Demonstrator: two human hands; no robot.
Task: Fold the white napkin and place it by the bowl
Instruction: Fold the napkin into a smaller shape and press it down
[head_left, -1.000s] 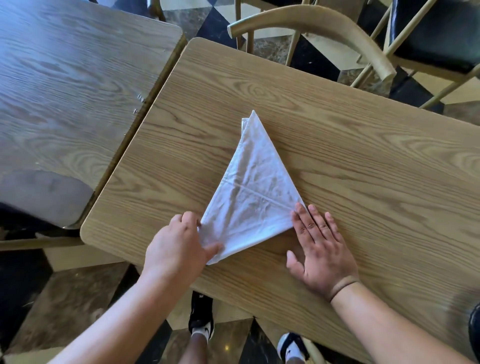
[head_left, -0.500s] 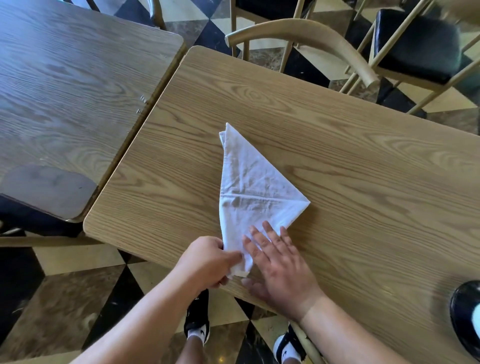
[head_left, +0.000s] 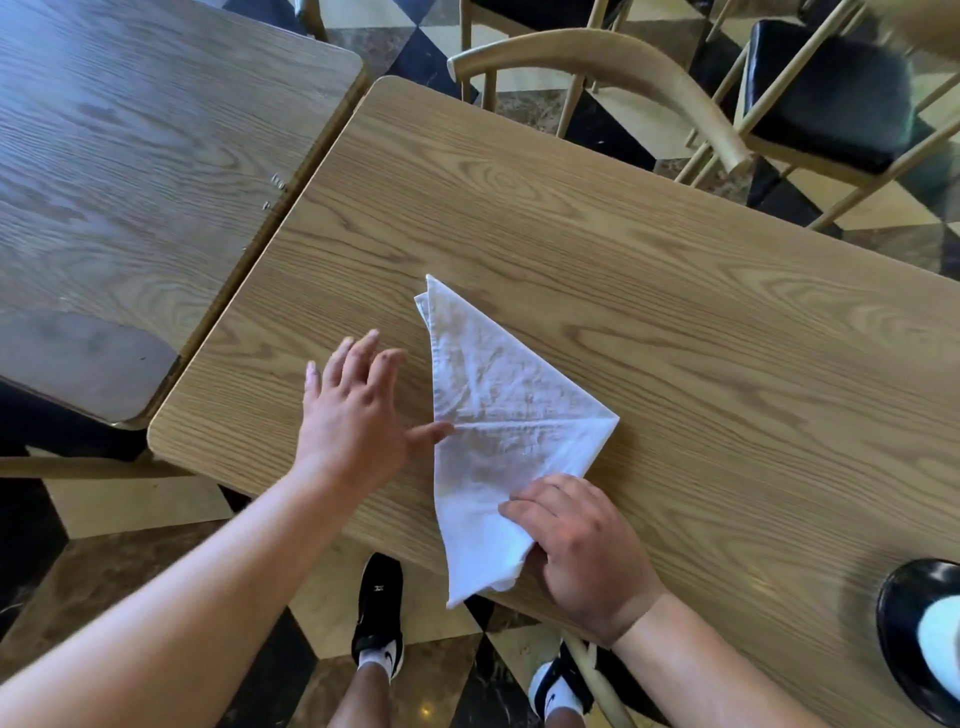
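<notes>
While the darker second table (head_left: 130, 156) sits off at far left, just beside the main one, the left hand (head_left: 353, 415) comes first: fingers fanned wide, palm down over the light wooden table (head_left: 675, 312), holding nothing, its thumb tip touching the left edge of the white napkin (head_left: 498, 415) right at the crease line. Moving right, there's the napkin itself, folded into a long kite-like shape with one sharp point aimed at the far side and the other point hanging just over the near table edge; a horizontal crease runs across its widest part. Next, the right hand (head_left: 582, 545) is curled and planted on the near right flank of the cloth, fingers on top of the fabric with the near edge tucked against the palm — whether the thumb is under the cloth I can't tell. Further right, well apart from the napkin, the black bowl (head_left: 904, 639) peeks in at the near right edge, partly cut off. Beyond the table, a curved wooden chair (head_left: 623, 62) back and a black-cushioned seat (head_left: 831, 93) stand on the checkered floor (head_left: 130, 509).
</notes>
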